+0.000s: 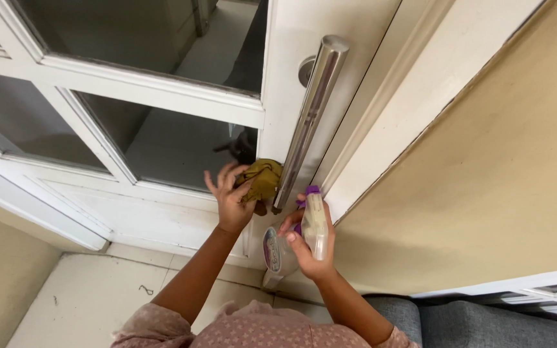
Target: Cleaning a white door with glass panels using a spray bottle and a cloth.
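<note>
Left hand [230, 203]: fingers spread, gripping a yellow-brown cloth [262, 178], pressed on the white door [162, 219] at the lower end of the steel handle [309, 116]. Right hand [309, 248]: fingers wrapped round a spray bottle [314, 222], purple nozzle just beside the handle tip. Hands near, not touching. Glass pane [175, 145] edge left of cloth; frame [381, 154] and beige wall [485, 193] close on the right. Open floor [91, 296] lower left.
</note>
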